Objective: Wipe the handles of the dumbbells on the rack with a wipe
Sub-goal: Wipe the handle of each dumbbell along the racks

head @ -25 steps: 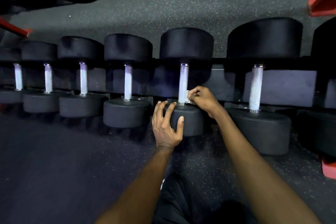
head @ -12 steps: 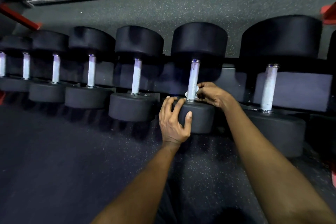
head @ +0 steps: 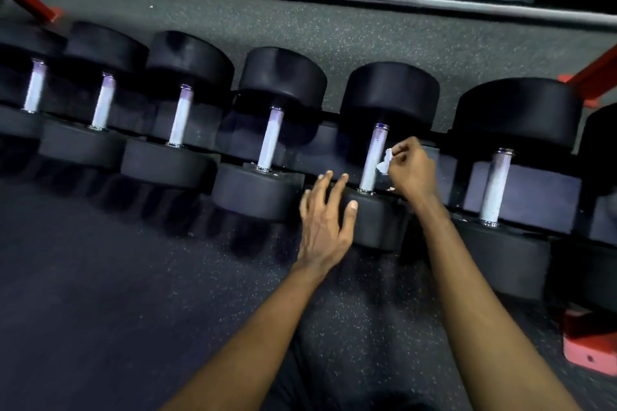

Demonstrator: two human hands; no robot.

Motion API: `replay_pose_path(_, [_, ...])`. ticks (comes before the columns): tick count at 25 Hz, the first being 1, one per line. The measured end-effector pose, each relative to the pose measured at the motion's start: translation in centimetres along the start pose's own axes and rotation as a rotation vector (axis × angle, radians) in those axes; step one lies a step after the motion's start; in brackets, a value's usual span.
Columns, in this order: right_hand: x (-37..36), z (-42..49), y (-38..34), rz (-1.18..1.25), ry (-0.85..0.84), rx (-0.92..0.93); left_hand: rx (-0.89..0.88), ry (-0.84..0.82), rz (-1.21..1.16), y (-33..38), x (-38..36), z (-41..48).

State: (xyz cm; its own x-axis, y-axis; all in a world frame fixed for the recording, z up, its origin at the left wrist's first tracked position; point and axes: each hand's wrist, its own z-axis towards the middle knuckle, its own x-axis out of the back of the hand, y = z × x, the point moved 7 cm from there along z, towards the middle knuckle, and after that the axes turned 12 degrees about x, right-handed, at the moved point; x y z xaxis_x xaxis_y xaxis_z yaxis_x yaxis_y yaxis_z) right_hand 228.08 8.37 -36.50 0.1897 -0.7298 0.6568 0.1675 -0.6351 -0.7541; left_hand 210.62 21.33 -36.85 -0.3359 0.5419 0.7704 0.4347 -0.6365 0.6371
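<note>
1. Beside the right flank of one steel handle [head: 371,160], about halfway along it, sits the wipe [head: 385,162]: a small, crumpled white scrap, either touching the metal or just off it; the view does not settle which.
2. It looks thin, soft and nearly weightless, so it should fold round the bar, though it may bunch or tear; a fingertip pinch suits it.
3. The right hand [head: 412,172] has it pinched that way, fingers curled over the scrap.
4. The handle looks rigid, and its dumbbell [head: 380,227] is probably heavy enough to stay put under wiping; steadying is best done at the broad, dark near head.
5. The left hand [head: 325,213] lies open there, fingers spread and straight over that head, gripping nothing.
6. Neighbouring dumbbells [head: 257,190] sit in a row to either side on the rack [head: 547,190], above a dark speckled floor [head: 133,277]
</note>
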Motion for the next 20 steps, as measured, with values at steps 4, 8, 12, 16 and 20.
replay_pose_path(4, [-2.8, 0.5, -5.1, 0.072, -0.018, 0.174, 0.103, 0.208, 0.173, -5.4, 6.4, 2.5])
replay_pose_path(8, [-9.4, 0.2, -11.9, 0.071, -0.178, 0.416, 0.23, 0.21, 0.287, -12.3, 10.5, 4.9])
replay_pose_path(12, [-15.6, -0.6, -16.8, -0.017, -0.334, 0.655, 0.16, 0.097, 0.308, -14.7, 10.6, 5.8])
replay_pose_path(16, [-19.2, -0.8, -17.4, -0.098, -0.399, 0.739, 0.105, 0.156, 0.254, -15.3, 10.8, 6.0])
replay_pose_path(20, [-20.4, -0.8, -16.2, -0.142, -0.432, 0.722, 0.094, 0.195, 0.203, -15.4, 10.6, 6.1])
